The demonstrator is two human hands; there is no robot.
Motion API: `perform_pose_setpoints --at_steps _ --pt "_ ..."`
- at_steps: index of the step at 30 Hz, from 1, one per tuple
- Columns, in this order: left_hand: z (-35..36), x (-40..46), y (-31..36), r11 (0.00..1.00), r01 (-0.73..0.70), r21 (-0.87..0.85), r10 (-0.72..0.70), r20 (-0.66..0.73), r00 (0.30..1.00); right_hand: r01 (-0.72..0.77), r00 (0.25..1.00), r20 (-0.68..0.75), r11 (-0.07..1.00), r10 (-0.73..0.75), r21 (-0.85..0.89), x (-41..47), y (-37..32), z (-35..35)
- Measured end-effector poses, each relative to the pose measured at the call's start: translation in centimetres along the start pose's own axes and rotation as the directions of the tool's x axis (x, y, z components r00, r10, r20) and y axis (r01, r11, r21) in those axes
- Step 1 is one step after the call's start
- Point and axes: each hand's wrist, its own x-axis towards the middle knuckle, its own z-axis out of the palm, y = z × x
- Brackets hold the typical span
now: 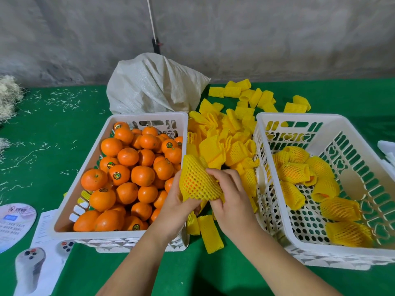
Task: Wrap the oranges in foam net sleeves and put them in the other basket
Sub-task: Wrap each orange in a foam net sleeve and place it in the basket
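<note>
Both hands meet between two white perforated plastic baskets: the left hand and right hand grip a yellow foam net sleeve, an orange barely showing through its mesh. Glossy oranges fill the left basket; the right basket holds wrapped ones, fruit mostly hidden.

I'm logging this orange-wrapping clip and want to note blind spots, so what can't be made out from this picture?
Head view only:
- Orange inside the held sleeve: mostly covered by the mesh, left hand and right hand.
- Left basket: lower oranges buried under the top layer.
- Leaflets: print too small to read, cut off by the left edge.
- Sack: contents hidden by the cloth.
- White item: cut off by the right edge.
</note>
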Motion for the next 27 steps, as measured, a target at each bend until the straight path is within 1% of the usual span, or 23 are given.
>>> perform_pose_setpoints --at_steps 2,3,6,8,10,11,12,13,14,15,16,17,18,19,20,22,23,25,27 --pt "0.2 -0.2 0.4 0.999 0.027 0.024 -0.028 0.038 0.999 -0.031 1.000 -0.005 0.999 0.031 -0.020 0.4 0.1 -0.1" --pt "0.3 -0.2 0.5 0.998 0.037 0.059 -0.038 0.030 0.999 -0.041 0.999 0.005 0.999 0.042 -0.027 0.5 0.1 -0.2" --pt "0.8 -0.1 0.5 0.994 0.012 0.110 -0.006 -0.054 0.999 -0.019 0.999 0.033 0.998 0.021 -0.051 0.4 0.5 -0.5" --pt "1.1 0.0 0.7 0.996 -0.025 0.091 0.037 -0.127 0.991 0.054 0.999 -0.003 0.995 -0.054 -0.087 0.1 0.4 -0.5" --pt "1.3 0.1 0.8 0.996 -0.057 0.069 0.069 -0.193 0.979 0.168 0.984 -0.029 0.977 -0.173 -0.131 -0.7 0.0 0.0" --pt "1.3 0.2 0.7 0.996 -0.062 0.070 0.076 -0.215 0.974 0.201 0.979 -0.017 0.970 -0.205 -0.134 -1.3 -0.2 0.4" --pt "1.3 0.2 0.6 0.996 -0.055 0.076 0.071 -0.229 0.971 0.189 0.982 0.001 0.976 -0.190 -0.107 -1.8 -0.4 0.8" --pt "1.2 0.4 0.5 0.996 -0.039 0.083 0.058 -0.244 0.968 0.120 0.993 0.009 0.992 -0.120 -0.044 -2.1 -0.7 1.0" --pt "1.1 0.5 0.3 0.995 -0.018 0.100 0.044 -0.265 0.963 0.000 1.000 0.001 0.998 0.000 0.061 -2.1 -1.0 1.0" --pt "1.1 0.5 0.2 0.991 -0.003 0.131 0.041 -0.284 0.958 -0.139 0.989 -0.012 0.972 0.144 0.191 -1.9 -1.3 0.8" --pt "1.1 0.4 0.1 0.983 -0.007 0.186 0.061 -0.288 0.956 -0.278 0.957 0.010 0.905 0.290 0.321 -1.5 -1.5 0.6" --pt "1.2 0.2 -0.1 0.969 -0.028 0.246 0.095 -0.263 0.960 -0.399 0.912 0.092 0.815 0.399 0.421 -0.9 -1.6 0.4" --pt "1.5 0.0 -0.3 0.950 -0.054 0.308 0.123 -0.208 0.970 -0.484 0.873 0.201 0.737 0.444 0.472 -0.3 -1.6 0.3" --pt "1.8 -0.3 -0.6 0.924 -0.074 0.376 0.136 -0.142 0.980 -0.522 0.853 0.281 0.700 0.440 0.487 0.0 -1.5 0.4" --pt "2.1 -0.6 -0.9 0.887 -0.080 0.455 0.133 -0.087 0.987 -0.523 0.852 0.313 0.699 0.419 0.488 0.1 -1.4 0.5" --pt "2.7 -0.8 -1.3 0.804 -0.059 0.592 0.121 -0.066 0.991 -0.483 0.876 0.275 0.719 0.397 0.500 0.2 -0.9 0.3" --pt "2.7 -0.8 -1.5 0.776 -0.059 0.628 0.114 -0.049 0.992 -0.468 0.883 0.251 0.717 0.396 0.516 0.3 -0.5 -0.1" --pt "2.5 -0.9 -1.4 0.749 -0.098 0.656 0.083 0.053 0.995 -0.471 0.878 0.232 0.670 0.418 0.574 0.4 0.3 -1.3" --pt "1.8 -1.0 -1.0 0.793 -0.133 0.594 0.056 0.146 0.988 -0.483 0.858 0.225 0.572 0.463 0.663 0.7 1.6 -3.0"
